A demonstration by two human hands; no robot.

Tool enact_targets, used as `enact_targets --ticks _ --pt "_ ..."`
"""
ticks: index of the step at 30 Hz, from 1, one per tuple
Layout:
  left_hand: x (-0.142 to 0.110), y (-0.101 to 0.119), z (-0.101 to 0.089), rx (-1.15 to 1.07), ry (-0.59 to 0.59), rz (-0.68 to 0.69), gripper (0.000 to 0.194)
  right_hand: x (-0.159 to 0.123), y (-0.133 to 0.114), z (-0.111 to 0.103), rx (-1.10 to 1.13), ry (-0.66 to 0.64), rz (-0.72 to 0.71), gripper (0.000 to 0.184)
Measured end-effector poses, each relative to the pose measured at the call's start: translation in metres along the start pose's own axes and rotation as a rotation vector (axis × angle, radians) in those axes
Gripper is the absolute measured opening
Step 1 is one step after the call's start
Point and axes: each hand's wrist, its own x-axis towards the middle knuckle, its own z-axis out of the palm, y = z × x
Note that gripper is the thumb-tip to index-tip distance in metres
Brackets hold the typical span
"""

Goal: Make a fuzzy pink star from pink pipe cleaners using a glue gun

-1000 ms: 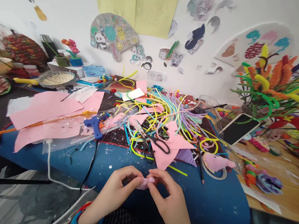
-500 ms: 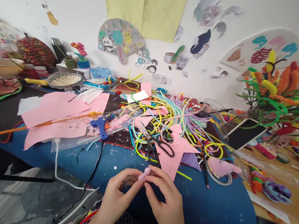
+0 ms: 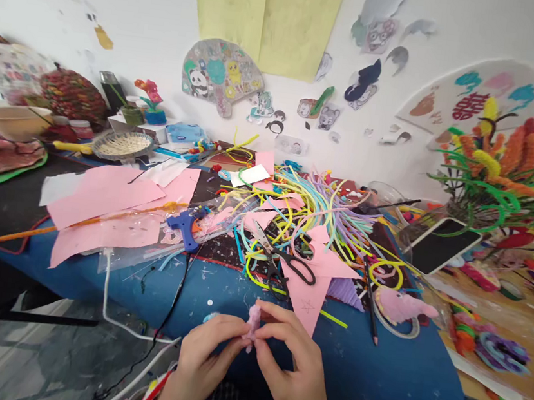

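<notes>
Between both hands, just above the near edge of the table, is a small lumpy piece of pink-purple pipe cleaner [image 3: 253, 327], now standing roughly upright. My left hand [image 3: 209, 355] pinches its left side between thumb and fingers. From the right, my right hand [image 3: 289, 358] closes thumb and fingertips on it too. The fingers cover part of the piece. Just beyond lie pink felt sheets [image 3: 306, 296], one with a star drawn on it, and black-handled scissors [image 3: 283, 260]. A bit of light blue [image 3: 210, 317] shows behind my left hand, too small to identify.
A blue glue gun [image 3: 186, 229] lies left of a heap of pipe cleaners [image 3: 328, 217]. Pink sheets [image 3: 106, 196] cover the left side. At right are a pencil [image 3: 372, 317], a pink stuffed shape [image 3: 402, 305], a phone [image 3: 445, 246] and a pipe-cleaner bouquet [image 3: 500, 164]. White cable [image 3: 133, 334] hangs at the front.
Both hands have turned the pink-purple piece from lying sideways to upright, with the fingers regripping it. The view has shifted a little to the left.
</notes>
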Motion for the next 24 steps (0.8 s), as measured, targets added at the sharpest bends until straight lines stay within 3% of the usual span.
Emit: enact_targets --ticks 4,10,13,16,20,24 --pt "0.004 -0.002 -0.008 0.084 0.008 0.204 0.011 0.000 -0.001 0.003 0.057 -0.048 -0.008 0.018" --pt "0.008 -0.002 -0.018 0.146 -0.036 0.306 0.015 -0.001 -0.001 0.005 0.167 -0.086 0.023 0.020" --pt "0.011 -0.001 -0.026 0.185 -0.028 0.331 0.016 0.005 0.004 0.007 0.281 -0.017 0.094 0.014" --pt "0.011 0.000 -0.039 0.208 0.003 0.354 0.017 0.023 0.009 0.016 0.219 0.055 0.183 0.012" --pt "-0.001 -0.005 -0.057 0.211 0.085 0.298 0.018 0.065 0.008 0.049 -0.011 -0.070 0.214 0.021" --pt "-0.011 -0.007 -0.068 0.222 0.142 0.294 0.021 0.109 -0.001 0.103 -0.265 -0.209 0.218 0.041"
